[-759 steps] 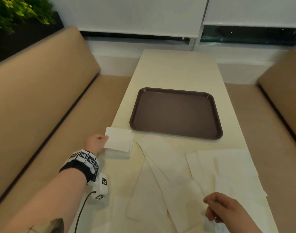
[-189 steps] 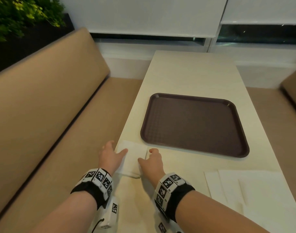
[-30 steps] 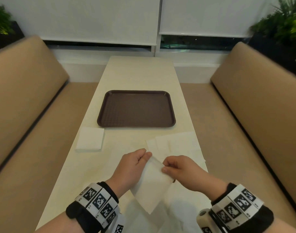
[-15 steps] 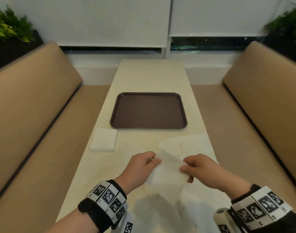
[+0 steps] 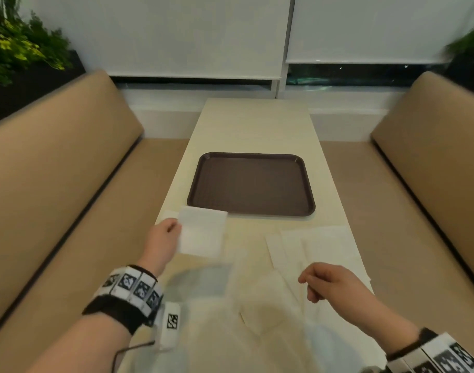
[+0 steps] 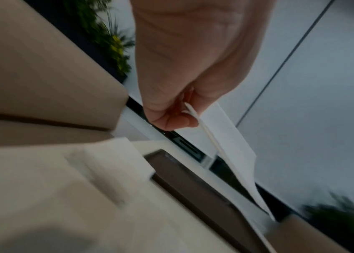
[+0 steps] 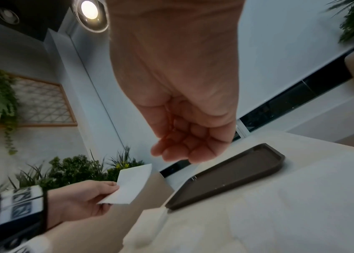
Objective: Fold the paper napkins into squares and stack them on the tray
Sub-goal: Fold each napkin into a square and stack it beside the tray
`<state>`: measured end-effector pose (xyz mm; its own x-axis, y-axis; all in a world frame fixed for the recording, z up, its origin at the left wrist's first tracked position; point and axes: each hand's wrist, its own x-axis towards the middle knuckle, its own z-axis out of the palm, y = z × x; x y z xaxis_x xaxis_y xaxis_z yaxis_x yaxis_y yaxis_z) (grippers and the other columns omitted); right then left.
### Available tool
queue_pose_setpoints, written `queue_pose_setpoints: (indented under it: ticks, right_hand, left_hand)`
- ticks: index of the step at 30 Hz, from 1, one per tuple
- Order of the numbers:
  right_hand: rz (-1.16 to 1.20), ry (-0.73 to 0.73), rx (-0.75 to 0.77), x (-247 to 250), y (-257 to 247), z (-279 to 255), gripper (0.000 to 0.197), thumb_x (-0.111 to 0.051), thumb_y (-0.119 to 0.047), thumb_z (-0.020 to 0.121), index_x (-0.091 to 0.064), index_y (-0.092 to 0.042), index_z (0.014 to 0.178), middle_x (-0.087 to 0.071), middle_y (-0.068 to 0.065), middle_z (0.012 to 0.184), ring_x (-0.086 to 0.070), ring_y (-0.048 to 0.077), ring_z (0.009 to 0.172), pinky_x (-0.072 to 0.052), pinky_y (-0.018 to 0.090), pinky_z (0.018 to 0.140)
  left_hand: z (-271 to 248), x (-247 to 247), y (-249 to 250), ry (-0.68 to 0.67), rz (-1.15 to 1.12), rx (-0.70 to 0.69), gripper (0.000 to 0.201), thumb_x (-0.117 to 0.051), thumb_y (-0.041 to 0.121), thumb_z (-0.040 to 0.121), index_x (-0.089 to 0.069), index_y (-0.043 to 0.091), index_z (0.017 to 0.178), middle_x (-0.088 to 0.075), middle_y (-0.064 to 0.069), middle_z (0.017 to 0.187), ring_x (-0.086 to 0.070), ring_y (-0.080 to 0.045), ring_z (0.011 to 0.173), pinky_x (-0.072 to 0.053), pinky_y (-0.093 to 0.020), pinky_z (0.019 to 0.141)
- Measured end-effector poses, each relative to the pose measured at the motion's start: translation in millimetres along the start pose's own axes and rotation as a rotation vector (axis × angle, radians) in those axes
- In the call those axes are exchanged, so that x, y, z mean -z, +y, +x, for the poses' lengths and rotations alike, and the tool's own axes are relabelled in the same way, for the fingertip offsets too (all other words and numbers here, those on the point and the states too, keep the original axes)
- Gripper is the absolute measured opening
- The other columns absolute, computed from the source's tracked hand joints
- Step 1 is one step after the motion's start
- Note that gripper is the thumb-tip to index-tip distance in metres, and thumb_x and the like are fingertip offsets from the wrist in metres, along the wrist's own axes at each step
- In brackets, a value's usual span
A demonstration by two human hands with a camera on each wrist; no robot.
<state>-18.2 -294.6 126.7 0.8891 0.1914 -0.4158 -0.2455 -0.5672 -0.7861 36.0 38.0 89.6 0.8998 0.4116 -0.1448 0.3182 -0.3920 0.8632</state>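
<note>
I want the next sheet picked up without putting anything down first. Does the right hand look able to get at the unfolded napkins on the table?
Probably yes. The right hand holds nothing, hovering right above the unfolded napkins with nothing between; the left hand alone holds the folded napkin.

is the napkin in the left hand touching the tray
Apart. The right wrist view shows the folded napkin, pinched by the left hand, held in the air clear of the tray.

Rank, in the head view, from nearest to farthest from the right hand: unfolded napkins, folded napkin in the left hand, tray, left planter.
From the right hand:
1. Unfolded napkins, spread on the table just beyond and under it.
2. Folded napkin, held up by the left hand, across to the left.
3. Tray, farther up the table, empty.
4. Left planter, behind the left bench.
</note>
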Motion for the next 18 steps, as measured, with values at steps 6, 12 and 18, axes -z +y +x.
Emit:
queue_pose_setpoints:
  ticks: [6, 12, 18]
  right_hand:
    - [-0.049, -0.063, -0.094, -12, 39, -6, 0.023, -0.049, -0.007, 0.094, -0.067, -0.017, 0.084, -0.068, -0.002, 0.065, -0.057, 0.001, 0.059, -0.044, 0.015, 0.066]
    - [-0.073, -0.077, -0.143, -14, 51, -4, 0.021, -0.05, -0.007, 0.092, -0.066, -0.016, 0.083, -0.068, -0.003, 0.065, -0.058, -0.001, 0.059, -0.042, 0.007, 0.062]
    - [-0.073, -0.09, -0.153, -22, 50, 0, 0.019, -0.053, -0.01, 0.092, -0.067, -0.018, 0.082, -0.069, -0.003, 0.064, -0.059, -0.002, 0.06, -0.042, 0.007, 0.063]
  left_hand:
    - [92, 21, -51, 0.101, 0.036, 0.2, 0.019, -0.06, 0.012, 0.091, -0.065, 0.006, 0.108, -0.065, -0.011, 0.108, -0.058, -0.027, 0.099, -0.046, -0.034, 0.088]
    - [116, 11, -88, 0.195, 0.065, 0.282, 0.009, -0.061, 0.016, 0.088, -0.066, 0.014, 0.094, -0.067, -0.009, 0.1, -0.061, -0.033, 0.098, -0.049, -0.042, 0.09]
    - [120, 3, -102, 0.242, 0.081, 0.285, 0.005, -0.065, 0.017, 0.086, -0.066, 0.013, 0.089, -0.069, -0.014, 0.1, -0.061, -0.033, 0.092, -0.05, -0.042, 0.089]
